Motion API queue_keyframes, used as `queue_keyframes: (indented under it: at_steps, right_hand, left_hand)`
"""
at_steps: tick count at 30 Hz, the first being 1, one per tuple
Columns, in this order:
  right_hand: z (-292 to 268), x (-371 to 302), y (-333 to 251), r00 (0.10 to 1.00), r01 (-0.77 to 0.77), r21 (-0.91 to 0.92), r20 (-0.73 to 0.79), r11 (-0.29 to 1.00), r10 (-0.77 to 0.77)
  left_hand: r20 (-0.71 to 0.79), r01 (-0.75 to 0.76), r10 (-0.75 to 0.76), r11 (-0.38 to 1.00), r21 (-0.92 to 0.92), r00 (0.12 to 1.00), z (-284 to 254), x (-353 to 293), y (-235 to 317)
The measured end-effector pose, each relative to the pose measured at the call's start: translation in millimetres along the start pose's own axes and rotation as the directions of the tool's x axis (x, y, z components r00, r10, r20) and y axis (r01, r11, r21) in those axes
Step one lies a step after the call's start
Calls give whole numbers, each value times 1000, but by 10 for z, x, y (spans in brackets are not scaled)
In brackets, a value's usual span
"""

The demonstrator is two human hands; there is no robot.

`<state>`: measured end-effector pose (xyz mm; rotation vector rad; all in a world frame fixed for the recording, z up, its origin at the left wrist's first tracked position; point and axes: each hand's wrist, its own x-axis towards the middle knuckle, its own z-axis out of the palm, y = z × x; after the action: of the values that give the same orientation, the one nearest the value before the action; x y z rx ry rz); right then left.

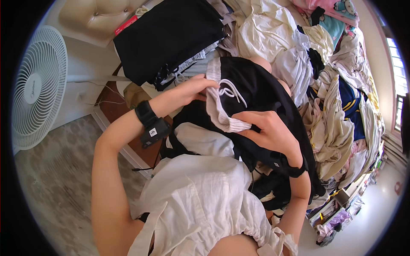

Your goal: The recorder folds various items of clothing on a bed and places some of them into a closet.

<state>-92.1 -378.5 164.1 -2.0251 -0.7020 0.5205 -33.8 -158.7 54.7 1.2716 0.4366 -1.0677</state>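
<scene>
Heaped laundry covers the bed from 12 to 3 o'clock. My left hand pinches the black shorts at their white waistband; my right hand grips it at 4 o'clock. Waistband axis runs 12 to 6, both hands touching.

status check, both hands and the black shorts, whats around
Left hand and right hand both gripping the white ribbed waistband of the black shorts. Drawstring loose. Heap of clothes beyond, folded black garment at upper left.

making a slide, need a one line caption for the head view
Both hands, left hand and right hand, grip the white ribbed waistband of black shorts above a clothes-strewn bed.
</scene>
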Motion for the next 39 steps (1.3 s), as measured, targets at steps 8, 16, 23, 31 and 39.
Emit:
queue_keyframes:
  at_steps: [8, 16, 23, 31, 39]
  right_hand:
    - [-327, -26, -48, 979, -56, -60, -200, 997, 43]
    - [-468, 99, 0, 870, 22, -197, -479, 980, -115]
    - [-536, 178, 129, 936, -3, 3, -352, 1000, 3]
    - [-545, 7, 232, 719, -139, -535, -633, 833, -286]
    - [-199, -2238, 579, 391, -660, 44, -833, 750, 393]
  left_hand:
    - [219, -634, 595, 726, 266, 773, 227, -292, 121]
    - [520, -734, 522, 425, 530, 677, 422, -630, 448]
    - [473, -572, 441, 802, 174, 763, 510, -798, 669]
    - [166, -604, 584, 730, 320, 794, 514, -644, 983]
    - [-123, -448, 471, 877, 173, 873, -1047, -481, 1782]
